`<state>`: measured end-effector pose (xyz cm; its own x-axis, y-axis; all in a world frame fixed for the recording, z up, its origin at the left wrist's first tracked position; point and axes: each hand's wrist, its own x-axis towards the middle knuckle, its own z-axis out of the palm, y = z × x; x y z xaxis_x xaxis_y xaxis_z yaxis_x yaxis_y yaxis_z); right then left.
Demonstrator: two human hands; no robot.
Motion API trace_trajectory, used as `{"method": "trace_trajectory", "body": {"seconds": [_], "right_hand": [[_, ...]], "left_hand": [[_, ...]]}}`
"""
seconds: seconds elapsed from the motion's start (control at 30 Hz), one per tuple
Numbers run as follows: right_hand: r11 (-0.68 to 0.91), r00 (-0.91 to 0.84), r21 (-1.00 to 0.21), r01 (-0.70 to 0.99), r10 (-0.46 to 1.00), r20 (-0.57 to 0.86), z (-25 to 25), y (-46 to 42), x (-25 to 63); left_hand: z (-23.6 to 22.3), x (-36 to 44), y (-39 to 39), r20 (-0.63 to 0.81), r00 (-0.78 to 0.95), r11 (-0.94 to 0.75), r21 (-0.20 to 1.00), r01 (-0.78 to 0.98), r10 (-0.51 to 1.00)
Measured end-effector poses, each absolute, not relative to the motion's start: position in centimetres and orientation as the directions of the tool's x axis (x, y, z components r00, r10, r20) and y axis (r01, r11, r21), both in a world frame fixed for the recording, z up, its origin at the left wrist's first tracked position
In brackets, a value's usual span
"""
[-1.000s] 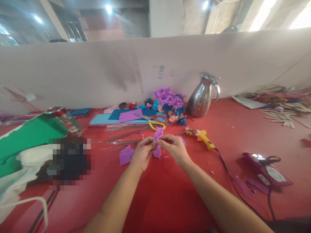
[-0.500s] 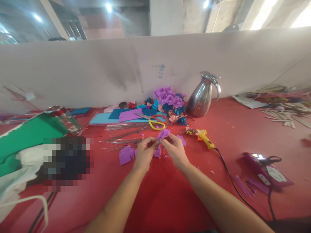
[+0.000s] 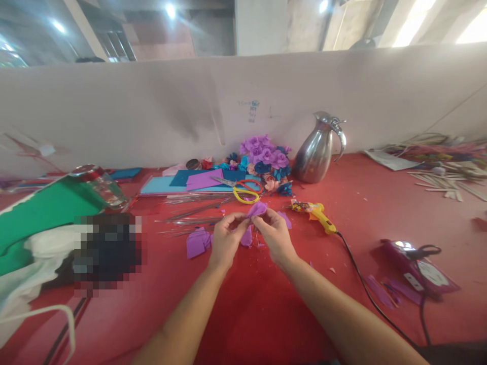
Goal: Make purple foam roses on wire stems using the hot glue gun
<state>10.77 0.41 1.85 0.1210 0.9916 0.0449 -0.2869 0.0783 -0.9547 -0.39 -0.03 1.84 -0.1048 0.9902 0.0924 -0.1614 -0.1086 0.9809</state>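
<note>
A small curved piece of purple paper is pinched between both hands above the red table. My left hand grips its left side with thumb and fingers closed. On the other side, my right hand pinches it too, the thumbs close together. Below the hands lies a loose purple petal, and a stack of cut purple pieces rests left of my left hand. Scissors with red and yellow handles lie just beyond. To the right is a yellow glue gun with a smeared tip.
Purple, blue and pink paper flowers are heaped near the wall beside a steel jug. Thin wires lie left of centre. A cord runs right towards a purple power box. A glass stands at left.
Almost nothing differs. Both hands keep hold of the purple paper in the same place, with only a very slight shift of the fingers.
</note>
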Motion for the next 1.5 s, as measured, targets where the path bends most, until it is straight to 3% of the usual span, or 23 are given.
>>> {"method": "trace_trajectory", "body": {"seconds": [0.2,0.53,0.8,1.07,1.2,1.3,1.5], "right_hand": [[0.051,0.116,-0.951,-0.306,0.993,0.016,1.8,0.4,10.8],[0.015,0.023,-0.931,-0.365,1.000,0.007,2.0,0.0,11.2],[-0.010,0.008,-0.921,-0.388,1.000,-0.014,1.5,0.1,11.4],[0.060,0.072,-0.946,-0.318,0.997,0.039,1.4,0.3,11.3],[0.085,0.083,-0.951,-0.299,0.995,0.062,1.6,0.3,11.3],[0.088,0.053,-0.950,-0.301,0.996,0.075,1.7,0.2,11.2],[0.144,0.024,-0.950,-0.276,0.989,0.143,1.7,0.0,11.1]], "left_hand": [[1.0,-0.7,0.2,0.136,-0.128,-0.143,0.988,-0.054,0.982],[1.6,-0.4,0.2,0.102,-0.135,-0.130,0.967,-0.219,0.986],[0.9,-0.7,0.4,0.180,-0.121,-0.192,0.976,-0.100,0.976],[1.5,-1.5,0.5,0.407,-0.123,-0.363,0.890,0.274,0.905],[1.8,-1.5,0.2,0.445,-0.139,-0.380,0.861,0.340,0.885],[1.4,-1.6,0.3,0.380,-0.175,-0.325,0.904,0.277,0.908],[0.3,-1.7,1.0,0.184,-0.182,-0.198,0.978,-0.062,0.966]]}}
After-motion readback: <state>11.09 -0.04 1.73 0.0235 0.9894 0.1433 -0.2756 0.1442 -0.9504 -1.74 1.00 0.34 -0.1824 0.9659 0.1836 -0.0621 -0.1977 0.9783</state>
